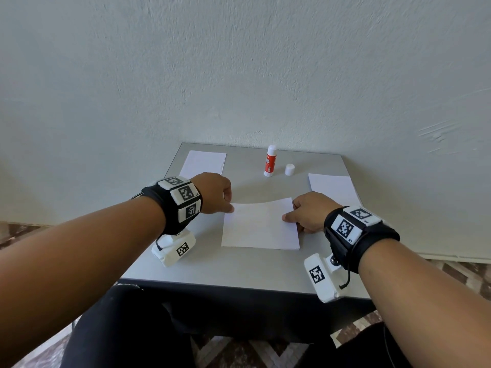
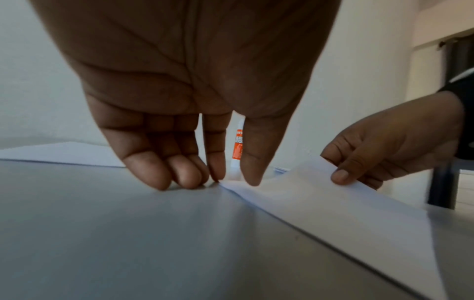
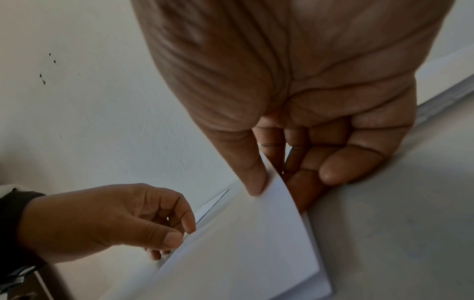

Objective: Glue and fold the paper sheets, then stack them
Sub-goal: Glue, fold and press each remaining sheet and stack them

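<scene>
A white paper sheet (image 1: pixel 260 227) lies doubled over at the middle of the grey table (image 1: pixel 239 269). My left hand (image 1: pixel 230 207) pinches its far left corner between thumb and index finger (image 2: pixel 218 172), with the other fingers curled down onto the table. My right hand (image 1: pixel 288 216) pinches the right edge, thumb (image 3: pixel 254 182) on top and fingers underneath, so the upper layer (image 3: pixel 243 243) stands raised off the lower one (image 3: pixel 320 276). An uncapped red and white glue stick (image 1: pixel 270 160) stands upright at the back, with its white cap (image 1: pixel 289 169) beside it.
Another white sheet (image 1: pixel 203 163) lies at the table's back left corner, and one more (image 1: pixel 332 187) lies at the right edge behind my right hand. A pale wall (image 1: pixel 239 75) stands right behind the table. My legs are under the near edge.
</scene>
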